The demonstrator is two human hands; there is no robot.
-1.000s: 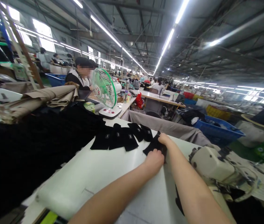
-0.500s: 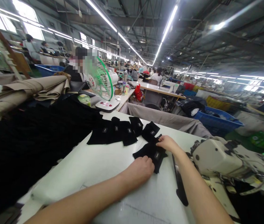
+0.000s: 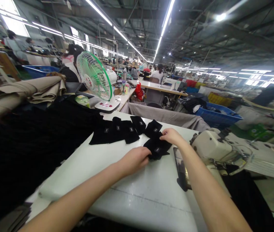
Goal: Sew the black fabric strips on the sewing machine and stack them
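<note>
A black fabric piece with a small light label (image 3: 158, 149) lies at the right end of a row on the white table (image 3: 127, 190). My left hand (image 3: 137, 158) pinches its near left edge, thumb and fingers closed. My right hand (image 3: 172, 136) pinches its far edge with the fingertips. Just beyond it lies another labelled black piece (image 3: 153, 127), partly overlapped. More labelled black pieces (image 3: 117, 132) overlap in a row to the left.
A heap of black fabric (image 3: 40, 145) covers the left side. The sewing machine (image 3: 211, 146) stands at the right. A green fan (image 3: 95, 77) is at the back left, near rolled beige cloth (image 3: 27, 88). Blue baskets (image 3: 216, 117) and seated people are farther off.
My left hand has gone from lying over the black piece to pinching its left edge, and the piece's near side is now gathered up. The camera view has shifted slightly.
</note>
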